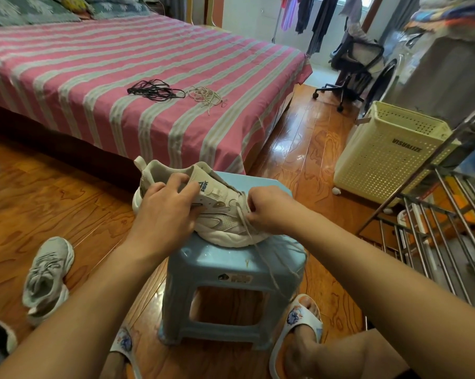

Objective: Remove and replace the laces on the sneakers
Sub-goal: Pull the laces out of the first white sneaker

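Note:
A beige sneaker [217, 206] lies on a light blue plastic stool [231, 269], toe to the right. My left hand [165, 212] grips its collar and side near the tongue. My right hand [269, 209] pinches the grey lace [261, 250] at the eyelets near the toe; loose lace ends trail down over the stool's front. The second sneaker [47, 274], laced, stands on the floor at left. On the bed lie a bundle of black laces [155, 90] and a bundle of beige laces [206, 95].
The pink striped bed [121, 64] fills the far side. A cream laundry basket [389, 151] and a metal rack [444, 214] stand at right, an office chair [351, 67] behind. My feet in slippers [299, 332] flank the stool on the wooden floor.

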